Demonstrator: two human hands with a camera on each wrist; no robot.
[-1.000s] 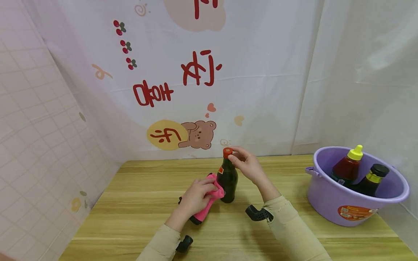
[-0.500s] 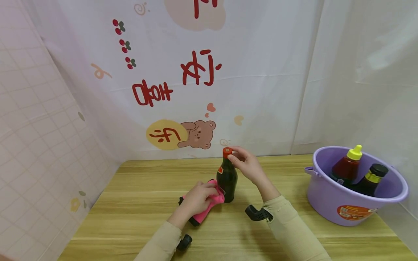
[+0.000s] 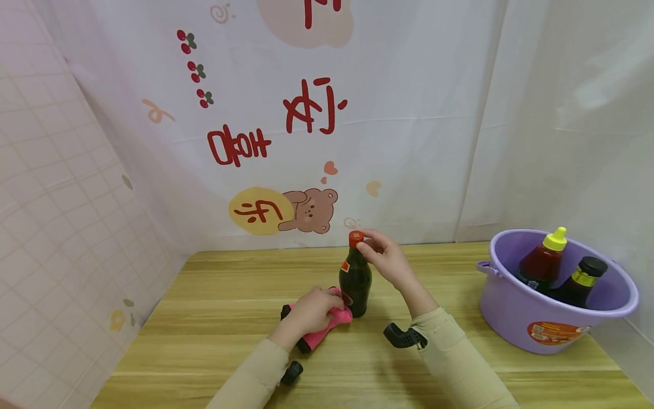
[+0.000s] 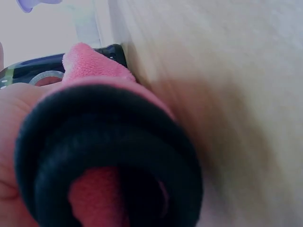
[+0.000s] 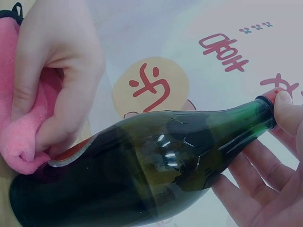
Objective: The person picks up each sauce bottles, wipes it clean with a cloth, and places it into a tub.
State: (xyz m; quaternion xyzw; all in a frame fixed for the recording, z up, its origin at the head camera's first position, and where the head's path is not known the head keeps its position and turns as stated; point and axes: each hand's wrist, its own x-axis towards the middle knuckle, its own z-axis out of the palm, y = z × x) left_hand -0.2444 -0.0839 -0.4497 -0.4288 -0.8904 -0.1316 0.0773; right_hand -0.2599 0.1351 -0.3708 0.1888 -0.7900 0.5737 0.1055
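A dark green glass bottle (image 3: 355,281) with a red cap (image 3: 355,238) stands upright on the wooden table (image 3: 230,284). My right hand (image 3: 384,258) pinches its cap and neck; the right wrist view shows the fingertips (image 5: 285,105) on the cap and the bottle (image 5: 156,170). My left hand (image 3: 308,313) grips a pink cloth (image 3: 341,314) and presses it against the bottle's lower left side, near the base. The right wrist view shows that hand (image 5: 57,71) bunched round the cloth (image 5: 19,137). In the left wrist view the pink cloth (image 4: 92,66) is blurred behind a black ring.
A purple plastic tub (image 3: 531,318) stands at the right of the table, holding a red sauce bottle with a yellow cap (image 3: 544,261) and a dark bottle with a black cap (image 3: 579,281). A printed white curtain (image 3: 306,113) hangs behind; a tiled wall (image 3: 61,238) is left.
My left hand has slid the pink cloth down the bottle's side, from mid-height to near its base. The right hand has stayed on the cap.
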